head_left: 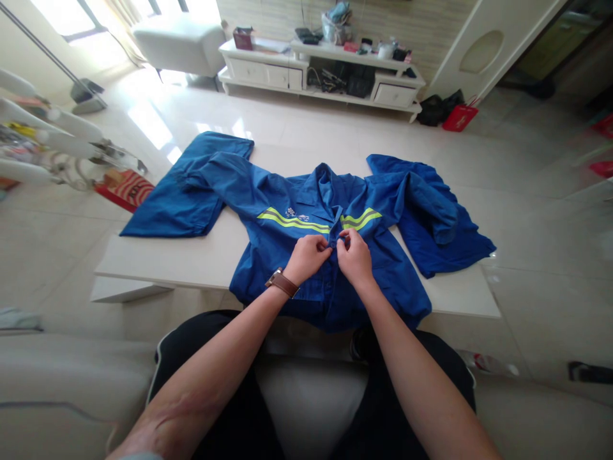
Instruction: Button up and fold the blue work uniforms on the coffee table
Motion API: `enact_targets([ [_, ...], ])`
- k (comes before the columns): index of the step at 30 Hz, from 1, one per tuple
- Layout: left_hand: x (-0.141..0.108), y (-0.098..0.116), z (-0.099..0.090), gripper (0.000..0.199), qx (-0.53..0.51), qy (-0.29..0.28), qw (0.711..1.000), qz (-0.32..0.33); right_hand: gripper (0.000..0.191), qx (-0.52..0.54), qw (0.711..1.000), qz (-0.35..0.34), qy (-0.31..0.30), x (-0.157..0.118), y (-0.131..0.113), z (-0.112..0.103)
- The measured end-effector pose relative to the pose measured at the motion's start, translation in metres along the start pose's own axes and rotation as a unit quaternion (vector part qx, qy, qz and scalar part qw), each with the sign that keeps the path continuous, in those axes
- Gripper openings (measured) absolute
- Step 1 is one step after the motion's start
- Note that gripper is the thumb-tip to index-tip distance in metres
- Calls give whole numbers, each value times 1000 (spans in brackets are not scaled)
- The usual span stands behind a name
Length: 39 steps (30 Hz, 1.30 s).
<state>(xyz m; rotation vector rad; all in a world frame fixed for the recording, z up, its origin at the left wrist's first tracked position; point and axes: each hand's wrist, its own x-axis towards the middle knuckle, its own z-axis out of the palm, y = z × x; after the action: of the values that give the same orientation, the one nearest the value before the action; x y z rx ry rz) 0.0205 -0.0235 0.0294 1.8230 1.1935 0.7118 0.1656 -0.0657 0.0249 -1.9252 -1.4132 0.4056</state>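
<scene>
A blue jacket (pixel 268 255) with yellow-and-grey reflective stripes lies spread on a low white table (pixel 191 255), its collar away from me. My left hand (pixel 309 257), below a brown-strapped watch (pixel 282 282), pinches the front edge of the jacket just under the stripe. Close beside it on the right, my right hand (pixel 353 255) pinches the other front edge. A small gap separates the fingertips, with the button strip between them. Folded blue cloth (pixel 191 185) lies under the left sleeve, and more blue cloth (pixel 431 236) under the right sleeve.
Beyond the table stands a long white cabinet (pixel 265 75) bearing assorted items. A red paper bag (pixel 125 189) is left of the table, another red bag (pixel 460 117) on the floor at the back right. A plastic bottle (pixel 488 364) lies at the lower right.
</scene>
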Motion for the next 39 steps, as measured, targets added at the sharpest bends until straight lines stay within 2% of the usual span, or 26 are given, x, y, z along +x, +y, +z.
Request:
enact_targets([
  [3,-2,1,-2,8,10,-37,999,6,30,14,1000,20,-1,5,9,3],
  [7,-5,-1,-3,13,44,-86,995,37,34,37,998,38,-42,9,18,8],
  [11,-8,0,2,12,70,-129,988,47,30,63,995,64,-39,12,26,13],
  [14,-12,1,8,12,103,-159,980,66,38,95,990,94,-51,14,33,19],
  [18,-18,3,12,17,150,-183,968,88,34,81,992,85,-48,16,41,25],
  [22,-18,12,9,17,160,-148,972,84,38,88,993,75,-14,17,40,22],
  [24,-14,16,6,23,170,-103,976,86,40,94,993,77,4,17,37,19],
  [28,3,11,7,16,194,-5,977,94,40,83,995,61,10,15,30,12],
  [30,13,3,12,16,203,-16,976,78,39,62,996,57,1,13,28,9],
  [34,30,-13,31,22,259,-87,962,5,39,-4,998,59,-16,11,30,5],
  [39,46,-19,59,25,268,-84,958,-52,40,-59,997,46,-36,8,33,3],
])
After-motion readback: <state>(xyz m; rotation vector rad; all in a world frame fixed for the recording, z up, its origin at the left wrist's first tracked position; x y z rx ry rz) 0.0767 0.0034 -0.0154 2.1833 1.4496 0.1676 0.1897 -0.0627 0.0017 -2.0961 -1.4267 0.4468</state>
